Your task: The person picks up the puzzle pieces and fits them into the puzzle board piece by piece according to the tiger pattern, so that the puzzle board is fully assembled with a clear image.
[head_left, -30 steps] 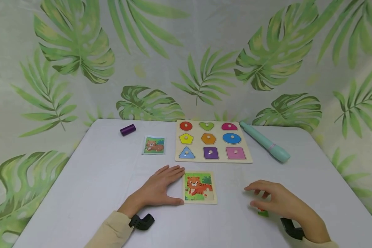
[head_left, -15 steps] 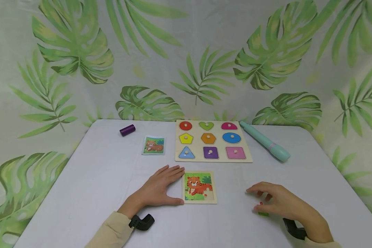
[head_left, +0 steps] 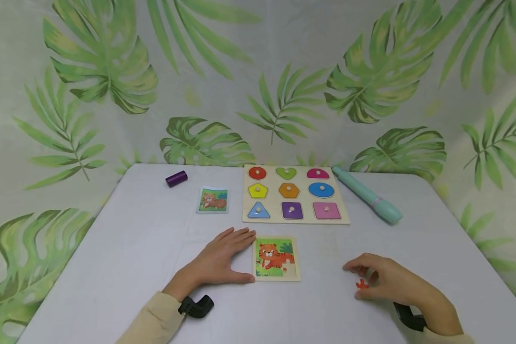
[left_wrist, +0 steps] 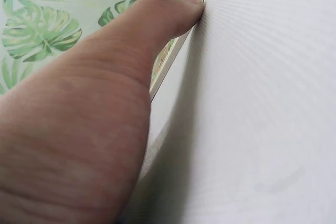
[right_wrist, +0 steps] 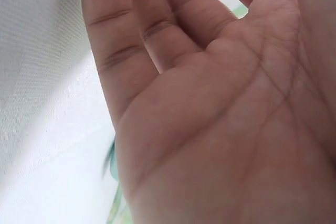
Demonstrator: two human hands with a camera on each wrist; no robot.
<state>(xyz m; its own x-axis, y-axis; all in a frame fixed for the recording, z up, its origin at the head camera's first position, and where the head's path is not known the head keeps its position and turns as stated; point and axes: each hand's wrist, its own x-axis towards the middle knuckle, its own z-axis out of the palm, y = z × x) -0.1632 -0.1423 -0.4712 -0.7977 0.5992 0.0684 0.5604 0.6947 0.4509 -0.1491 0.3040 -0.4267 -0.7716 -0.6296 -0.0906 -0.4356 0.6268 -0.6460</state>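
Observation:
A square wooden jigsaw puzzle (head_left: 277, 258) with a tiger picture lies in the middle of the table, a bare gap at its lower right. My left hand (head_left: 223, 260) rests at its left side, fingers spread, with fingertips and thumb touching the frame. In the left wrist view, the thumb (left_wrist: 173, 17) meets the frame's edge. Right of the puzzle, low over the table, my right hand (head_left: 387, 279) holds a small red puzzle piece (head_left: 362, 284) at its thumb; the fingers partly hide it. The right wrist view shows the palm (right_wrist: 220, 129) and bent fingers, not the piece.
A shape-peg board (head_left: 275, 217) lies behind the puzzle, with a teal tube-like object (head_left: 367, 196) at its right. To the left are a tiger picture card (head_left: 212, 200) and a purple cylinder (head_left: 177, 179). A leaf-print cloth (head_left: 279, 110) hangs behind the table.
My right hand has shifted slightly to the right, and the puzzle piece at its thumb has turned, now showing more red and less green. The left hand and the puzzle stay put.

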